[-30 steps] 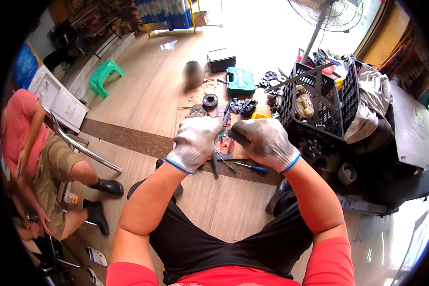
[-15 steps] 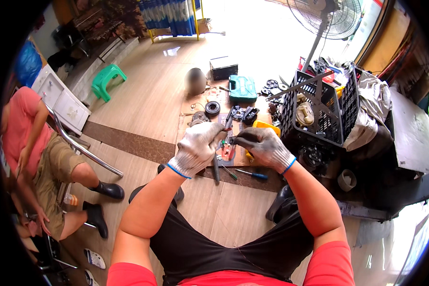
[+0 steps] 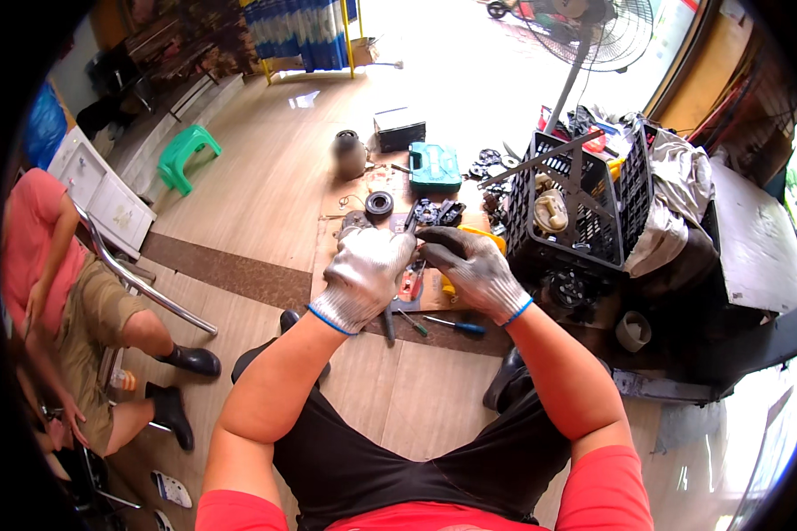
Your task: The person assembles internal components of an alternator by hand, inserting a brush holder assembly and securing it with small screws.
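Observation:
Both of my hands wear grey knit work gloves with blue cuffs. My left hand (image 3: pixel 367 274) and my right hand (image 3: pixel 471 265) meet at the fingertips over a sheet of cardboard (image 3: pixel 336 265) on the floor. Between the fingers they pinch a small dark part (image 3: pixel 416 237); its shape is too small to make out. Below the hands lie a blue-handled screwdriver (image 3: pixel 456 326), a green-handled one (image 3: pixel 412 323) and a red tool (image 3: pixel 409 285). A yellow object (image 3: pixel 487 235) shows just behind my right hand.
A black plastic crate (image 3: pixel 576 208) full of parts stands to the right, by a dark metal cabinet (image 3: pixel 753 248). A green tool case (image 3: pixel 434 166), a black box (image 3: pixel 398 129), a grey cylinder (image 3: pixel 349 156) and a black ring (image 3: pixel 379 204) lie ahead. A seated person (image 3: pixel 71 292) is at left beside a green stool (image 3: pixel 184 152).
My hands have drawn closer together, fingertips now touching around the small part. The view has shifted slightly, so the hands sit a little lower in the picture.

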Motion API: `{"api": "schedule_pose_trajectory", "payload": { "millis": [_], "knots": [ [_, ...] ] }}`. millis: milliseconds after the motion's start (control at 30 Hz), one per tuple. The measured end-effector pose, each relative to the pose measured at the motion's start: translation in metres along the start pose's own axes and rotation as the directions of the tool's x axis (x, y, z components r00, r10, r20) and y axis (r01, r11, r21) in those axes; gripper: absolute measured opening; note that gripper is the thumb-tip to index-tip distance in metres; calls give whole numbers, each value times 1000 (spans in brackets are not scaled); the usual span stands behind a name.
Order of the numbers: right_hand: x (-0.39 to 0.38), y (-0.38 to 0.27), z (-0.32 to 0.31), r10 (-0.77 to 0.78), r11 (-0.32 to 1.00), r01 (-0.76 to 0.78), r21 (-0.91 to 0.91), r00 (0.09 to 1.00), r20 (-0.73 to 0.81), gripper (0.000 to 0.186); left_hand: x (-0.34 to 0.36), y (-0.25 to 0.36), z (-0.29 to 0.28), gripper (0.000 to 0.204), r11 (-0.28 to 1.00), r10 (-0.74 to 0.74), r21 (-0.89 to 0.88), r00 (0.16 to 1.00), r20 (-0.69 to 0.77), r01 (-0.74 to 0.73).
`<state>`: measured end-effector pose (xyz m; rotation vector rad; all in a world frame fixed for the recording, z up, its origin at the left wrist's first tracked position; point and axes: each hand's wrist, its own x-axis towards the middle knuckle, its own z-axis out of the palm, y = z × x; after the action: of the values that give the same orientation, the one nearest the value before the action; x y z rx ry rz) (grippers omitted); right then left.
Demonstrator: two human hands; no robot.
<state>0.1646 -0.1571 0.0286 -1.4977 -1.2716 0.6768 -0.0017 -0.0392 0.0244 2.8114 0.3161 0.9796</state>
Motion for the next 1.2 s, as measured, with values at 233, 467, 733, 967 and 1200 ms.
{"api": "schedule_pose_trajectory", "payload": {
  "millis": [233,467,733,967,1200],
  "knots": [
    [8,13,4,-140,980,125,-156,987,-84,18,-3,19,3,26,891,-276,-359,959,55,277],
    [5,-7,-18,-321,912,340,-230,940,119,20,5,2,-31,30,176,-232,-577,603,763,797],
    [11,16,3,-195,957,201,211,980,-48,21,-3,-3,-12,24,106,-282,-701,697,659,706],
    [12,5,22,62,992,-30,119,960,-272,21,-9,2,18,18,357,-470,-740,795,384,569],
    [25,39,17,-229,956,156,-250,928,-295,18,-1,16,34,19,946,-301,-132,953,-22,296]
  ]
}}
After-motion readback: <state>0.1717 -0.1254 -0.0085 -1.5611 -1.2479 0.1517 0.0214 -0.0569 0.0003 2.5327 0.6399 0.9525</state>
